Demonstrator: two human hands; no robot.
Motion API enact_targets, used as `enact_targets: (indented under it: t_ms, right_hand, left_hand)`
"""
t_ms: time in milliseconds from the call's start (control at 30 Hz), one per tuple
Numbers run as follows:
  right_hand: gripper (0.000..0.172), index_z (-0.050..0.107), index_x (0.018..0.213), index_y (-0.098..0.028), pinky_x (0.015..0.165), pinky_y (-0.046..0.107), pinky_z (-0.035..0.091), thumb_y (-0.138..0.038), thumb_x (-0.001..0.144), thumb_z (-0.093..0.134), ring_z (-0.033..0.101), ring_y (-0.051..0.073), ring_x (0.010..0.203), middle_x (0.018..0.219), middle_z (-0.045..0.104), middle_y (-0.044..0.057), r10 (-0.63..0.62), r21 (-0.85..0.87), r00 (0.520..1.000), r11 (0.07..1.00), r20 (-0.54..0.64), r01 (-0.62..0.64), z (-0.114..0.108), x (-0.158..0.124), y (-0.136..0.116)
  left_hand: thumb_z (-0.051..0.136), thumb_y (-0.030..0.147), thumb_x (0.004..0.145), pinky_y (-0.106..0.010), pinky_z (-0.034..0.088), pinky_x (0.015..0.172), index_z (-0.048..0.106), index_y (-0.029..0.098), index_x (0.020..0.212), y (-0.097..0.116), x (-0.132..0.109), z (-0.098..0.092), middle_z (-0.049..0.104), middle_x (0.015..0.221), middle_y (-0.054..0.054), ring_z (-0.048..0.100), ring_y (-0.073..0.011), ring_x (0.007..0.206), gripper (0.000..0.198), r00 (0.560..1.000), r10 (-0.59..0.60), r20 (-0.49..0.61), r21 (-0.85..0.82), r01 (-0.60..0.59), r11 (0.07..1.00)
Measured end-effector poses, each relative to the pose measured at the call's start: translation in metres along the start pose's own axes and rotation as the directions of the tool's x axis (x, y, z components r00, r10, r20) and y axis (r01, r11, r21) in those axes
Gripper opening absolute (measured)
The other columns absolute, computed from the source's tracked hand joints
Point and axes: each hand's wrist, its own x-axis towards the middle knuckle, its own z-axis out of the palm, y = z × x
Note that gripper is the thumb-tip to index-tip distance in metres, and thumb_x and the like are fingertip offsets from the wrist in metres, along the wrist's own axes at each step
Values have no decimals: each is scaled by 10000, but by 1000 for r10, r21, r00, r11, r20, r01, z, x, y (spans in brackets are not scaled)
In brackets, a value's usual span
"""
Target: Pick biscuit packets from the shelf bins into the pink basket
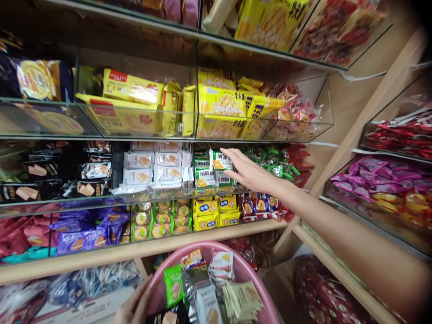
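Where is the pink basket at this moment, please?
The pink basket sits bottom centre in the head view, below the shelves, with the left hand on its rim.

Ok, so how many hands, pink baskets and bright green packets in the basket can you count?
Hands: 2, the right hand at the shelf and the left hand on the basket
Pink basket: 1
Bright green packet in the basket: 1
Total: 4

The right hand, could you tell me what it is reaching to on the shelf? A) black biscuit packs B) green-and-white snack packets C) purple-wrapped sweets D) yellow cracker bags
B: the right hand has its fingers on the green-and-white snack packets in the clear bin, while the left hand holds the pink basket.
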Motion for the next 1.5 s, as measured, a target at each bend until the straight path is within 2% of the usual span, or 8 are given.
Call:
enact_targets:
  t_ms: [133,233,433,600,733,933,1233,1500]
  right_hand:
    - [564,179,1436,-190,1112,432,295,-286,927,402,307,235,1336,1423,324,128,4,17,1000,1000,14,-4,-4,-65,-33]
    - [570,148,1446,-220,1118,434,295,-281,935,392,306,226,1344,1451,321,112,55,39,983,997,177,-63,8,-124,-61]
    - [689,111,1459,-266,1105,477,310,-235,882,487,319,242,1348,1455,372,74,167,92,881,969,444,-230,56,-230,-100]
    - [754,221,1446,-252,1099,452,321,-117,779,545,340,254,1337,1449,395,67,159,130,798,950,581,-284,85,-279,-122]
    - [763,265,1427,-232,1093,458,327,-81,732,541,348,264,1331,1434,415,81,147,137,785,949,602,-284,103,-292,-127]
    - [676,396,1281,-193,1093,474,325,-39,632,507,444,246,1264,1316,531,98,148,203,810,928,568,-312,115,-284,-126]
    - [522,426,1195,-242,1061,419,386,-129,702,552,553,222,1152,1241,593,54,171,233,884,927,435,-294,125,-287,-127]
    - [391,520,1099,-218,783,287,573,-402,776,642,671,223,944,1061,700,28,6,-64,967,998,256,11,138,-286,-117]
  left_hand:
    - [496,549,748,-422,416,1011,665,147,1094,15,0,-3,680,1157,-75,587,-291,1138,556,1000,-26,0,37,26,999]
    - [491,559,754,-419,406,1017,644,142,1131,19,-1,-3,674,1170,-84,586,-285,1139,583,1000,-21,7,65,21,998]
    - [464,577,756,-414,419,1009,648,132,1118,22,-3,-1,668,1179,-104,581,-290,1148,602,1000,-4,14,92,3,996]
    - [438,596,752,-413,395,1035,601,99,1188,27,-3,1,640,1225,-125,563,-291,1174,681,997,-55,56,89,50,995]
    - [430,598,749,-400,366,1058,582,71,1205,25,-4,2,616,1253,-146,534,-284,1208,713,996,-63,63,92,57,994]
    - [448,581,745,-404,408,1023,615,113,1169,19,-5,0,643,1211,-109,568,-278,1167,653,999,-36,16,113,33,993]
    - [465,533,780,-398,452,970,640,159,1133,15,-5,-1,676,1158,-77,609,-270,1107,543,999,34,-7,144,-33,989]
    - [486,520,770,-400,439,974,654,173,1113,0,-2,-2,691,1133,-53,609,-270,1102,517,999,38,-14,122,-36,992]
